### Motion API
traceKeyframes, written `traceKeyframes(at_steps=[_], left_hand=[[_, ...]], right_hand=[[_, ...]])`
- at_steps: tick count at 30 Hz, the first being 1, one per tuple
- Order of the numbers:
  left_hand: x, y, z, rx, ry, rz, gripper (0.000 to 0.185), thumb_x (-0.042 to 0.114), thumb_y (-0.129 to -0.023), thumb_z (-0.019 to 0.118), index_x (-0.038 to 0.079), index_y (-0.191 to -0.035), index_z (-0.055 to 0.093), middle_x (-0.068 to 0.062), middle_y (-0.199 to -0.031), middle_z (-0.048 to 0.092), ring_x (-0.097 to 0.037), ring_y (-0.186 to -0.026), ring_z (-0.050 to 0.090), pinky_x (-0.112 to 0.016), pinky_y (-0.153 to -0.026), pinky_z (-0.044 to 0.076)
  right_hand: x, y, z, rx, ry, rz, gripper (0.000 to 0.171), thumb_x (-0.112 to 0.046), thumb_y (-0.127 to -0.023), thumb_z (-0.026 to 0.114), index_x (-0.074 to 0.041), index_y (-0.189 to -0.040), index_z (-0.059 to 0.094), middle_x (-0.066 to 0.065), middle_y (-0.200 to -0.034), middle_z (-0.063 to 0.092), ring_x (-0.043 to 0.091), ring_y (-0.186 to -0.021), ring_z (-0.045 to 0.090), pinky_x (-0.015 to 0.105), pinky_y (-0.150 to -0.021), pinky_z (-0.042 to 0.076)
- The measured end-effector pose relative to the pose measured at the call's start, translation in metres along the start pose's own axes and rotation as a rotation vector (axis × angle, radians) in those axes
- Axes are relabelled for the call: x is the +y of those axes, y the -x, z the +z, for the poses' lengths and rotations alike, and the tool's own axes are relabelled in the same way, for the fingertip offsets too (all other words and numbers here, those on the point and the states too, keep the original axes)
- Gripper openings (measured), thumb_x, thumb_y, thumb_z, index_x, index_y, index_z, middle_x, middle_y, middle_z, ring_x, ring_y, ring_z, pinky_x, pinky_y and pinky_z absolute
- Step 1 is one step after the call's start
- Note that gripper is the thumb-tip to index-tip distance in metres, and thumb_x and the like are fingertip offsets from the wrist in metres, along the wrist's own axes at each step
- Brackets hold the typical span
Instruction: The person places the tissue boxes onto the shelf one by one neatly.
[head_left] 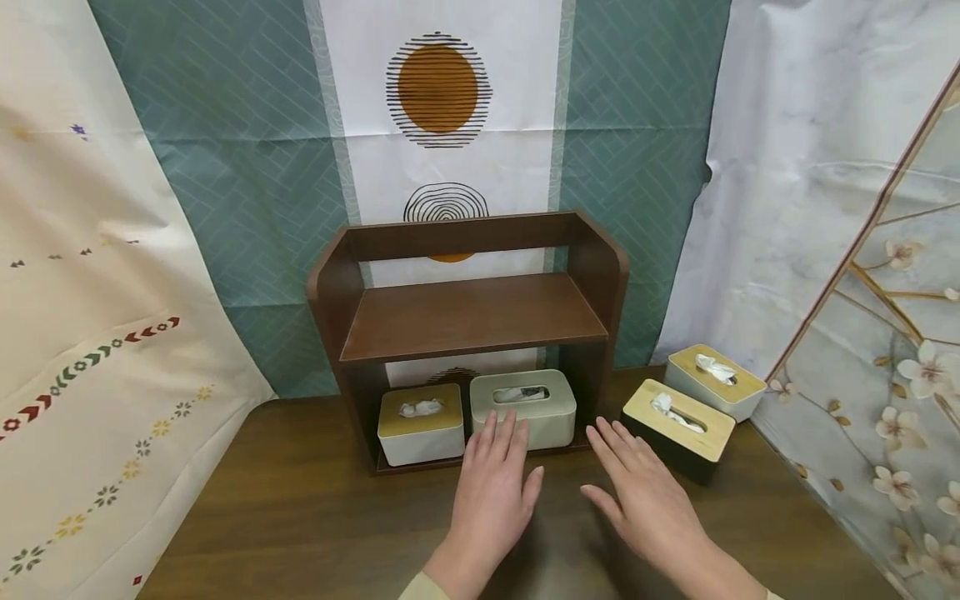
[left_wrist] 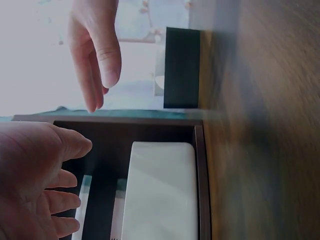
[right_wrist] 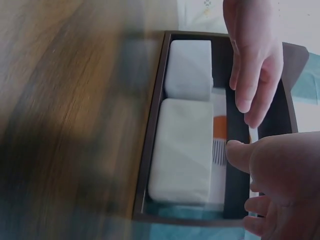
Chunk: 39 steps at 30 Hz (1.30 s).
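My left hand is held over the table before the shelf, fingers straight and holding nothing. In the head view its fingertips overlap the front of a pale green tissue box on the lower shelf. To that box's left sits a white tissue box with a wood-coloured lid. My right hand hovers likewise with extended fingers, between the shelf and a black tissue box with a light wood lid. Both wrist views show the hands apart, with nothing between them.
The dark brown two-tier shelf stands at the back of the wooden table. Behind the black box, a second white tissue box with a wood-coloured lid sits near the right curtain. Patterned cloths hang along the back and left.
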<state>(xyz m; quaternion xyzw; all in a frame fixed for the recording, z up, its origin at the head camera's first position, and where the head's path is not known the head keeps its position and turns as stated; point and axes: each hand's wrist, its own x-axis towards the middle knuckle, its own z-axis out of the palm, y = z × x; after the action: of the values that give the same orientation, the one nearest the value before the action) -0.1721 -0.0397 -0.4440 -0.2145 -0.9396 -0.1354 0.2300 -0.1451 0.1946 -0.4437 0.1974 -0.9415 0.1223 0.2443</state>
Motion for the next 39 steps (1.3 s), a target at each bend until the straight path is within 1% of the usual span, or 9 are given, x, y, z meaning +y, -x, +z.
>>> traceKeyframes(at_steps=[3,5,10,12,19,25,28,34,39], left_hand=[[0.004,-0.002,0.003,-0.001,-0.006,0.010,0.061,0.039,-0.108,0.073,0.007,-0.158,0.059,-0.016,-0.167,0.052,-0.040,-0.158,0.042,-0.059,-0.123,0.041],[0.008,-0.003,0.005,-0.005,0.000,0.017,0.061,0.039,-0.108,0.074,0.007,-0.158,0.058,-0.015,-0.167,0.052,-0.040,-0.158,0.043,-0.060,-0.123,0.041],[0.019,-0.008,0.010,-0.004,0.014,0.046,0.062,0.040,-0.107,0.074,0.007,-0.157,0.059,-0.015,-0.168,0.051,-0.039,-0.157,0.045,-0.059,-0.122,0.042],[0.024,-0.011,0.012,0.000,0.008,0.057,0.061,0.041,-0.108,0.074,0.008,-0.157,0.060,-0.014,-0.168,0.051,-0.038,-0.157,0.045,-0.058,-0.123,0.042],[0.037,-0.017,0.019,-0.015,-0.003,0.091,0.061,0.042,-0.108,0.072,0.011,-0.158,0.059,-0.012,-0.168,0.051,-0.035,-0.157,0.045,-0.056,-0.122,0.043],[0.046,-0.022,0.027,-0.020,0.003,0.114,0.061,0.043,-0.109,0.071,0.012,-0.159,0.058,-0.011,-0.168,0.051,-0.035,-0.157,0.046,-0.055,-0.122,0.044],[0.051,-0.024,0.031,-0.019,0.004,0.124,0.060,0.043,-0.108,0.072,0.013,-0.159,0.059,-0.011,-0.168,0.051,-0.034,-0.156,0.046,-0.054,-0.122,0.044],[0.060,-0.031,0.037,-0.033,0.017,0.137,0.060,0.045,-0.108,0.071,0.014,-0.159,0.059,-0.009,-0.169,0.051,-0.033,-0.157,0.046,-0.052,-0.122,0.043],[0.067,-0.034,0.043,-0.061,0.023,0.138,0.061,0.046,-0.109,0.070,0.015,-0.161,0.058,-0.008,-0.170,0.050,-0.031,-0.158,0.045,-0.051,-0.123,0.042]], right_hand=[[0.008,0.002,-0.004,0.022,0.013,0.001,0.081,-0.034,-0.095,0.089,-0.005,-0.162,0.055,0.016,-0.168,0.051,0.039,-0.154,0.049,0.062,-0.121,0.041],[0.014,0.005,-0.006,0.035,0.021,0.004,0.081,-0.033,-0.095,0.090,-0.004,-0.162,0.055,0.016,-0.167,0.051,0.041,-0.153,0.050,0.056,-0.125,0.038],[0.029,0.013,-0.010,0.060,0.040,0.011,0.081,-0.031,-0.093,0.091,-0.001,-0.160,0.056,0.020,-0.165,0.052,0.045,-0.150,0.051,0.040,-0.134,0.021],[0.035,0.015,-0.012,0.062,0.041,0.025,0.081,-0.030,-0.093,0.091,-0.001,-0.160,0.055,0.022,-0.165,0.053,0.046,-0.150,0.051,0.038,-0.134,0.018],[0.048,0.028,-0.016,0.049,0.060,0.081,0.082,-0.030,-0.093,0.091,0.001,-0.159,0.055,0.024,-0.164,0.053,0.048,-0.150,0.049,0.049,-0.132,0.027],[0.058,0.035,-0.018,0.046,0.078,0.094,0.084,-0.028,-0.091,0.093,0.002,-0.159,0.055,0.026,-0.164,0.052,0.049,-0.149,0.050,0.046,-0.133,0.023],[0.061,0.037,-0.020,0.040,0.089,0.101,0.085,-0.028,-0.090,0.093,0.002,-0.159,0.055,0.026,-0.164,0.052,0.049,-0.149,0.050,0.052,-0.131,0.029],[0.070,0.040,-0.025,0.042,0.108,0.114,0.087,-0.027,-0.088,0.094,0.003,-0.159,0.054,0.028,-0.163,0.052,0.052,-0.148,0.050,0.057,-0.129,0.030],[0.079,0.044,-0.028,0.024,0.113,0.130,0.087,-0.028,-0.090,0.093,0.005,-0.160,0.052,0.030,-0.163,0.050,0.053,-0.147,0.050,0.061,-0.128,0.031]])
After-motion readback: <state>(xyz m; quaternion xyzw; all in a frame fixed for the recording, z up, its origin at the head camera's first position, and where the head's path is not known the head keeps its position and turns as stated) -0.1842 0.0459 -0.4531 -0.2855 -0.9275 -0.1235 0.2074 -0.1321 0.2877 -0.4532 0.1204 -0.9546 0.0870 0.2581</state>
